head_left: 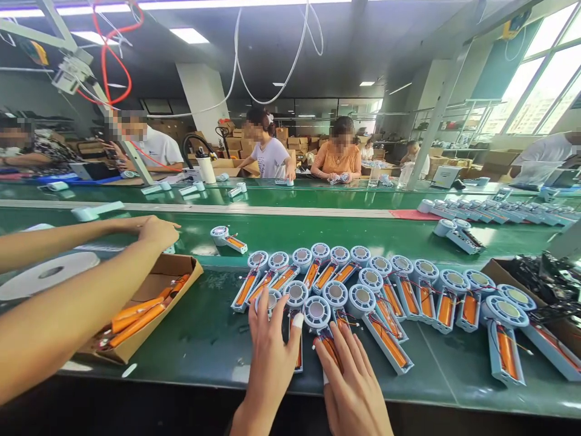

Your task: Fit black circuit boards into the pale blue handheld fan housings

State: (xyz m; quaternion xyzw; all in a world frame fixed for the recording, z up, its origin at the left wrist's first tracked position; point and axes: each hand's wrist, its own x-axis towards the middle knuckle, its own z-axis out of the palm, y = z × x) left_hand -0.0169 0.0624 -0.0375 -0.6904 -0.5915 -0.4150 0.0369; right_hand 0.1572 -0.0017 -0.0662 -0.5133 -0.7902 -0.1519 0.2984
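Many light-blue pieces that look like handheld fan bodies lie face up in uneven rows, with round slotted heads and orange battery cells in their open handles. My left hand (271, 348) is open over them, fingers spread, its fingertips at a fan body's round head (269, 301). A white cover sits on its thumb tip. Close by, my right hand (354, 378) lies with outstretched fingers over the handle of another fan body (317, 312), touching around its orange cell. Its thumb is mostly hidden. Thin red and dark wires with small white plugs hang from several pieces.
Left, a co-worker's arms (91, 290) reach across a cardboard box (181, 303) of orange cells. A white roll (48, 275) lies behind them. On the right stands a box of black parts (549, 290). One fan body (228, 238) lies on the green belt (290, 233). People sit opposite.
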